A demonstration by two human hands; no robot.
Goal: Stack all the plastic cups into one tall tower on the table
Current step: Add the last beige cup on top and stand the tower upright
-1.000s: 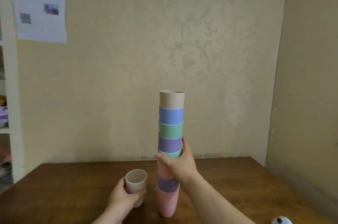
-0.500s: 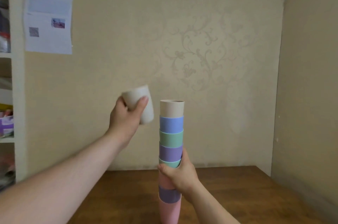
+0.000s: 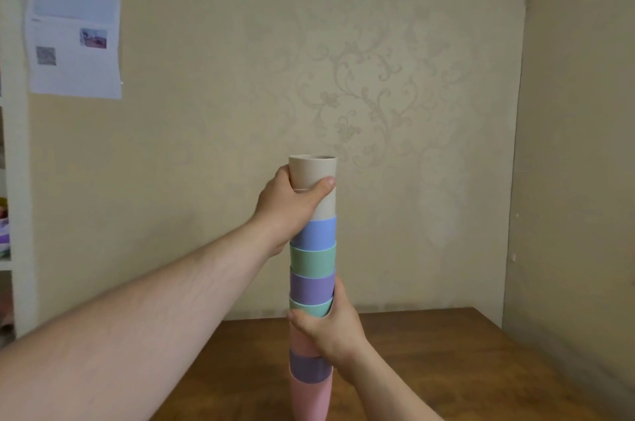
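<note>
Beige cup [image 3: 314, 173] tops tower [image 3: 312, 286], gripped between both hands.

A tower of cups [image 3: 312, 286] stands upright on the table [image 3: 429, 369], near its middle, with the wall [image 3: 240, 145] behind it. The top cup [image 3: 314, 173] sits in the cup below it at the tower's upper end. The left hand [image 3: 288, 205] wraps around this top cup from the left. The right hand [image 3: 331, 327] wraps around the tower lower down, from the right and the near side. A sheet of paper [image 3: 75, 35] hangs on the wall far to the left, above the tower's height. A shelf [image 3: 5, 248] stands at the left edge.
</note>
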